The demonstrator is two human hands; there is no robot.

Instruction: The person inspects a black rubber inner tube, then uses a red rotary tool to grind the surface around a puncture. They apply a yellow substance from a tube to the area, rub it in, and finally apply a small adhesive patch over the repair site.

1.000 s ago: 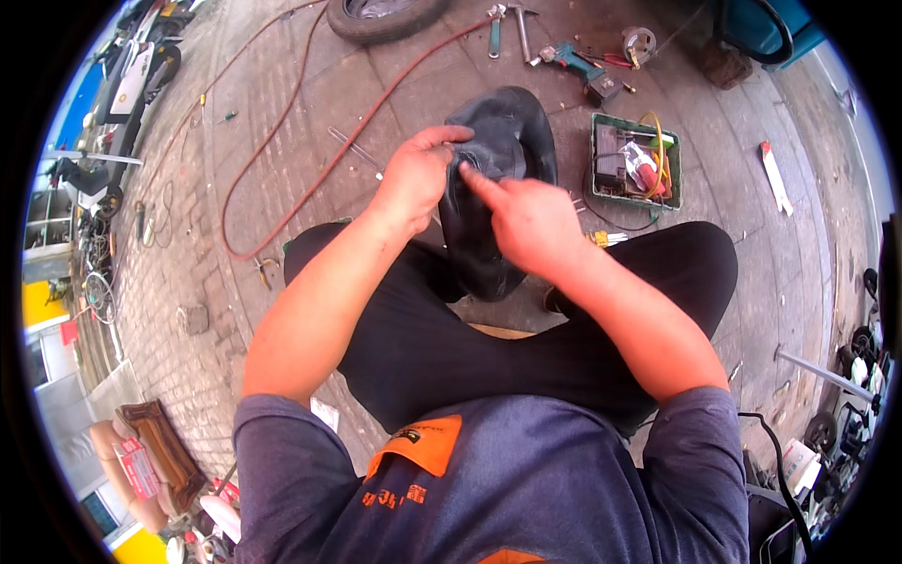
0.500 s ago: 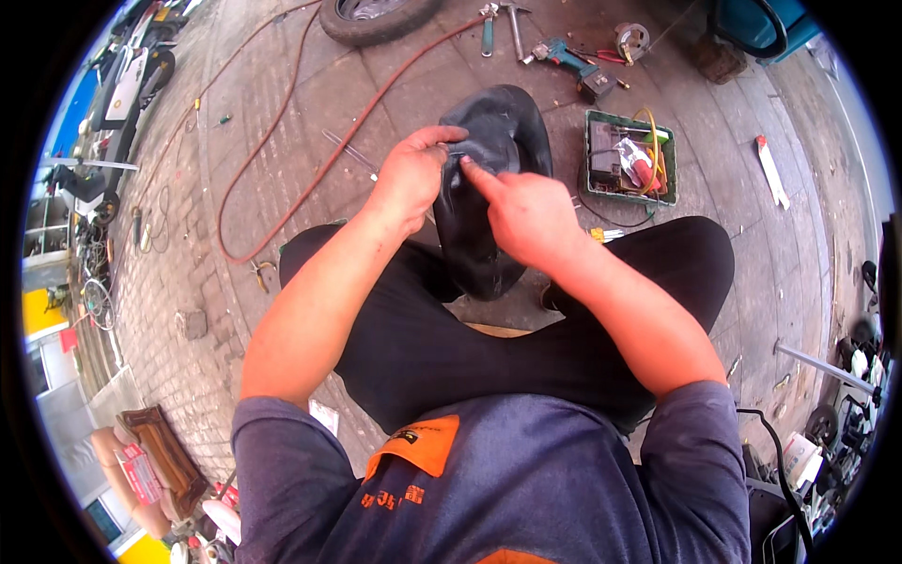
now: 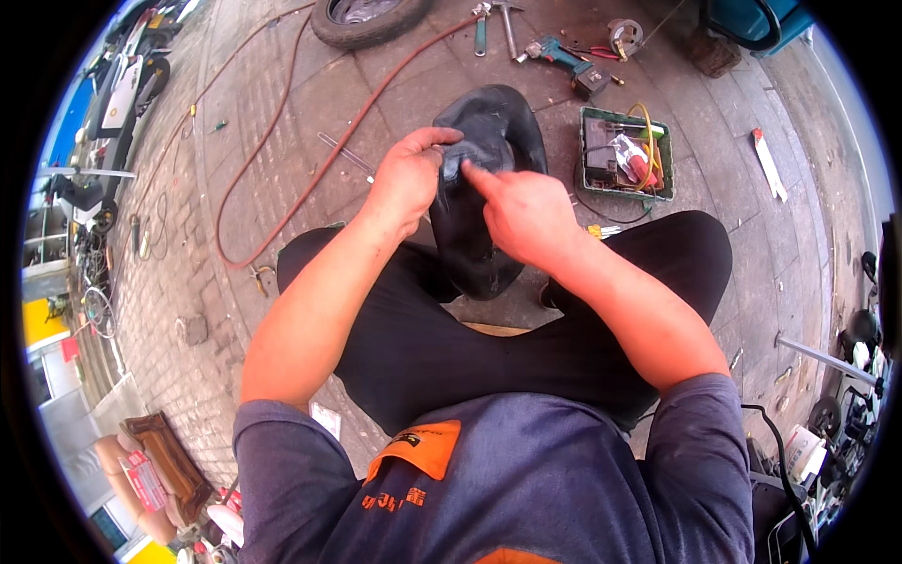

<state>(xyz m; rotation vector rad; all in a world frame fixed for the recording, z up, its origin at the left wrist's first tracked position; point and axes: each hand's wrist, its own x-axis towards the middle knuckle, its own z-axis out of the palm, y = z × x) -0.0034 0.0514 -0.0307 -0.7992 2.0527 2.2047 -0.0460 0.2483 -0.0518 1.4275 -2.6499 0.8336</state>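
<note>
A black rubber tube stands bent in a loop in front of the seated person, between the spread knees and above the paved ground. Both hands are on its upper left part. The left hand is closed on the tube's left edge, 1 finger lying across the top of the rubber and the rest curled in at the side. The right hand comes from the other side with its index finger stretched out, the tip on the rubber just beside the left hand; its other fingers are folded under, and I cannot tell whether they grip anything. To the right of the tube, a green crate holds mixed items, with a yellow loop rising over its side. Beyond the tube, a wrench, a hammer and a teal drill lie near one another, with a round metal part just right of the drill. A tyre lies at the upper edge, left of the wrench. A red hose curves across the ground on the left, and small pliers lie near the left knee.
</note>
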